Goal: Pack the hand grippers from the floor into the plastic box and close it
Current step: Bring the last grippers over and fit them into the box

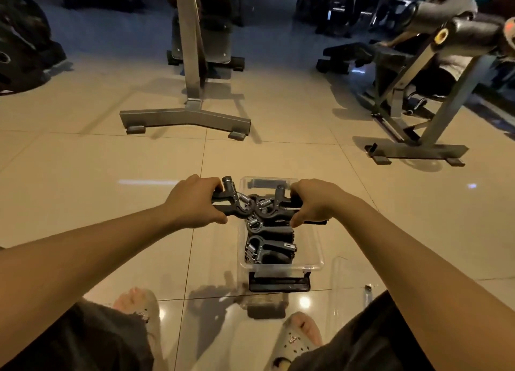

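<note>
A clear plastic box (317, 260) stands open on the tiled floor in front of me, with several black hand grippers (271, 248) with metal springs lying inside. My left hand (195, 202) is shut on one black hand gripper (232, 203), held over the box's left rim. My right hand (315, 202) is shut on another hand gripper (274, 209) above the far half of the box. The two held grippers touch at their spring ends. A black latch (278, 282) hangs at the box's near end.
A clear lid (351, 281) lies on the floor right of the box, by my right knee. My feet in light clogs (295, 340) flank the near end. A grey steel rack base (185, 119) stands ahead; a padded bench frame (418, 136) is at the far right.
</note>
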### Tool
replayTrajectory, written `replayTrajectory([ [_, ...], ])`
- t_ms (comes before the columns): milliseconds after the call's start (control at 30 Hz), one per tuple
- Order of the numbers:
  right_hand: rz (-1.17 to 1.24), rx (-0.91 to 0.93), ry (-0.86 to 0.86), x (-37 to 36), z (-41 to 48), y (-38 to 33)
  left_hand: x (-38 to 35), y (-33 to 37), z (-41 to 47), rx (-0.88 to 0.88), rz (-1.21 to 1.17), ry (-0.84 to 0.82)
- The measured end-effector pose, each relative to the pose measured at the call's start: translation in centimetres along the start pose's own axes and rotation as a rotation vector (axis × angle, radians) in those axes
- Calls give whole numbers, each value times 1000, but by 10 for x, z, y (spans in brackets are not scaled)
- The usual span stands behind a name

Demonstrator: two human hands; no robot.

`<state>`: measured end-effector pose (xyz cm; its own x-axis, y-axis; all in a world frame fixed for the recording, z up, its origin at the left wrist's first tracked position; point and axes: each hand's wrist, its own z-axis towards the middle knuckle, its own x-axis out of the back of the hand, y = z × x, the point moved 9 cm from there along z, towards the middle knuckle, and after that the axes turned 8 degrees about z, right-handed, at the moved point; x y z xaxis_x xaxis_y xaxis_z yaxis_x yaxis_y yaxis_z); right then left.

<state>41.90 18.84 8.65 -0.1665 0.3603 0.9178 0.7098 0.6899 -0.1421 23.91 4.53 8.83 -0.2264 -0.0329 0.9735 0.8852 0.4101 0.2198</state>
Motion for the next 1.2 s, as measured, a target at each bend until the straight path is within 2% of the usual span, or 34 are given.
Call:
replayTrajectory([
  [167,-30,-30,-44,-19,38,34,-14,-20,21,47,0,-32],
  [300,-4,-20,-92,-41,79,35,-23,-31,40,68,-22,-72],
  [533,81,-42,-172,-110,134,45,-29,-36,77,62,-49,-115],
  [900,114,23,-54,-144,166,57,-47,-46,120,41,-79,-165],
  [1200,-18,71,-52,-150,177,50,-63,-46,132,36,-83,-190],
])
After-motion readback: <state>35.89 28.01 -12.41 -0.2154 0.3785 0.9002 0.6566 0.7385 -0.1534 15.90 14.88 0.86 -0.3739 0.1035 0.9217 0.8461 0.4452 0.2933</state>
